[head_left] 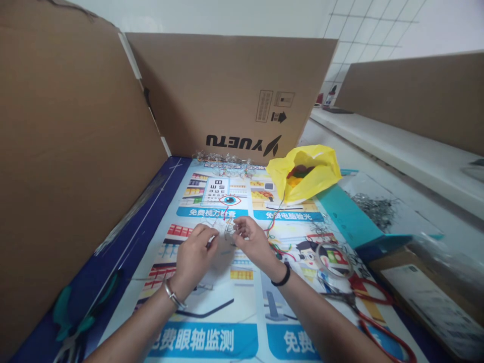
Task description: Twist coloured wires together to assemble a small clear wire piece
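Two bare hands are shown above a printed poster (223, 313); a small cluster of thin wire (229, 229) is located between them, beside the fingertips of the right hand (255, 243). The right fingers are half curled, the thumb set slightly apart; the left hand (194, 254) is held with thumb and forefinger drawn close. Whether wire is gripped by either cannot be told. Coloured threads (279, 250), red-handled scissors (353, 304) and a yellow bag (321, 179) are seen at right
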`<state>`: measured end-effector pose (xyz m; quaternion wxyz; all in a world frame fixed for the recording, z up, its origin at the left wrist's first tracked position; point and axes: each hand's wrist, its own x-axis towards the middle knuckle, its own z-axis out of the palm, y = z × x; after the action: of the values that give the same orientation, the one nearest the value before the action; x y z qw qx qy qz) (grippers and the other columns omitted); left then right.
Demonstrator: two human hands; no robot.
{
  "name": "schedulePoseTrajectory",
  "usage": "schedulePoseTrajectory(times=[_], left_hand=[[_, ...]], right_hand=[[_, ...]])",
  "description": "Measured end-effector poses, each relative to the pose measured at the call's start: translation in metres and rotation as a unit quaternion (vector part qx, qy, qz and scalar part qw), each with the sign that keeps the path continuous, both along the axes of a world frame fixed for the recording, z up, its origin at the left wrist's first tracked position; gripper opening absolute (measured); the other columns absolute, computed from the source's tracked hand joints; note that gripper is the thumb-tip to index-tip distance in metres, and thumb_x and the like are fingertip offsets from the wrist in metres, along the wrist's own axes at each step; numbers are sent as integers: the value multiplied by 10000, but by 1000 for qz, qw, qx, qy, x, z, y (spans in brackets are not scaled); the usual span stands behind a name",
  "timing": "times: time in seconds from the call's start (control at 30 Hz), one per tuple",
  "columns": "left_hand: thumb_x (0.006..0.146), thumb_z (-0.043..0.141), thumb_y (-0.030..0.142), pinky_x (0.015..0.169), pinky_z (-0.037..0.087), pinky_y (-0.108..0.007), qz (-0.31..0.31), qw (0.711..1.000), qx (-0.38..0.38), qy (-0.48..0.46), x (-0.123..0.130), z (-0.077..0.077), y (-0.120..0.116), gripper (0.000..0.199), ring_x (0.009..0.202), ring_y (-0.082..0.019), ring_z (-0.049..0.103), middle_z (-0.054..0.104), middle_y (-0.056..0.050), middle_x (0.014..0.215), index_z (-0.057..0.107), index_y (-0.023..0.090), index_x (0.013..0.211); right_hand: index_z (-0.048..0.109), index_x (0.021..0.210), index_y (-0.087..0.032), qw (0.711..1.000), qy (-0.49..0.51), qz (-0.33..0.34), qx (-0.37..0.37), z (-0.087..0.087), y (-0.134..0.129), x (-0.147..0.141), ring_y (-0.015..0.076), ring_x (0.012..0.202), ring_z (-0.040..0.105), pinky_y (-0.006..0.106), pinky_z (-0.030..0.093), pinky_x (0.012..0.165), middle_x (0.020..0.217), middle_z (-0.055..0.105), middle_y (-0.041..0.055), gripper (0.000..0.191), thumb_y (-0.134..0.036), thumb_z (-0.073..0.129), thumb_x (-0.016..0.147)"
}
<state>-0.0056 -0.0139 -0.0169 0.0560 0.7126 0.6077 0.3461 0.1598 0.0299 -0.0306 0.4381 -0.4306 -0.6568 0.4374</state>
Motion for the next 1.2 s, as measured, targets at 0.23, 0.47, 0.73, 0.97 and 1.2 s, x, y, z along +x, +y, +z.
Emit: schedulePoseTrajectory(times=[0.23, 0.47, 0.73, 0.97, 1.2], left_hand=[[837, 485, 246, 660, 443, -244, -8, 1000, -26, 10, 0, 1, 0, 171, 711, -144, 583, 618, -21, 768, 637, 197, 775], [817, 500, 229, 717, 476, -269, -19, 992, -66, -107, 5, -4, 2, 179, 777, -158, 619, 678, -17, 801, 668, 201, 869], [780, 546, 262, 792, 499, -325, -35, 963, -138, -227, 9, -7, 4, 253, 885, -193, 643, 711, -47, 954, 678, 185, 982], [731, 576, 258, 805, 484, -320, -21, 934, -177, -310, 17, -9, 2, 321, 886, -205, 643, 710, -47, 998, 672, 188, 1028], [721, 591, 315, 547, 420, -240, 2, 901, -219, -375, 24, 0, -1, 331, 588, -137, 546, 650, -18, 716, 652, 144, 998]], right_hand=[[529, 989, -212, 1000, 12, 4, 12, 3, 0, 0, 130, 718, 557, 273, 482, 669, 860, 578, 14, 298, -146, 522, 698], [531, 999, -211, 999, 38, 14, 7, 1, 0, -1, 135, 755, 560, 290, 489, 715, 885, 578, 19, 310, -134, 530, 699], [543, 988, -205, 998, 65, 10, -16, 6, -4, -3, 134, 746, 549, 290, 487, 701, 875, 577, 21, 300, -147, 534, 694], [550, 968, -193, 992, 116, 20, -49, 8, -4, -4, 121, 719, 527, 263, 460, 657, 815, 554, -1, 288, -150, 543, 683], [557, 934, -196, 983, 160, 31, -83, 10, -5, -4, 114, 695, 519, 240, 433, 616, 796, 545, -11, 261, -160, 565, 676]])
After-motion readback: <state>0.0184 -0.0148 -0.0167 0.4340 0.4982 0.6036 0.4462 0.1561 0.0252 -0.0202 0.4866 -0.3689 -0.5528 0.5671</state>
